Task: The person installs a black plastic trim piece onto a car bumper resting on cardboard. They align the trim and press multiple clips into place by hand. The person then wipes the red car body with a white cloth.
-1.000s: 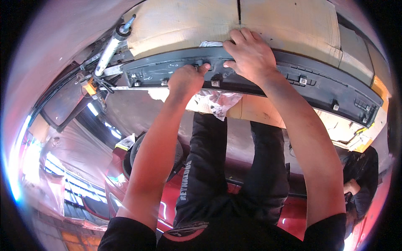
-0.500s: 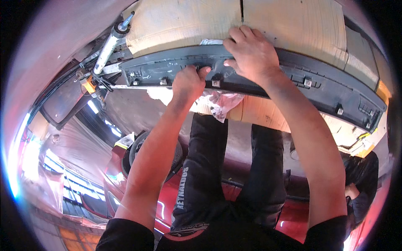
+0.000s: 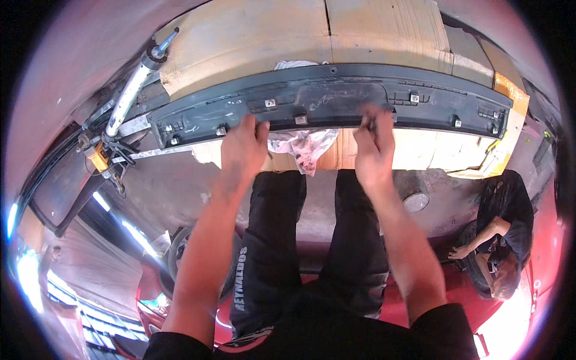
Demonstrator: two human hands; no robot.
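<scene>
A long, dark grey plastic trim panel (image 3: pixel 336 99) lies across cardboard, with small metal clips along it and pale scribbled marks on its surface. Over its near edge, left of the middle, my left hand (image 3: pixel 243 150) is closed, with thumb and curled fingers together. Whatever may be between those fingers is hidden. My right hand (image 3: pixel 375 147) is at the near edge right of the middle, its curled fingers smeared by motion, so its hold cannot be told. A stained white cloth (image 3: pixel 306 150) hangs out from under the panel between my hands.
Cardboard sheets (image 3: pixel 240 36) cover the work surface. On the left lie a caulking gun (image 3: pixel 129 99) with a blue nozzle and an orange-yellow tool (image 3: pixel 99 159). At the lower right, another person (image 3: pixel 504 222) bends beside a wheel. A round lid-like thing (image 3: pixel 416 201) is on the floor.
Both hands have drawn back from the panel's face toward its near edge. The view has shifted, so the panel appears more level, and the person at right is more fully in sight.
</scene>
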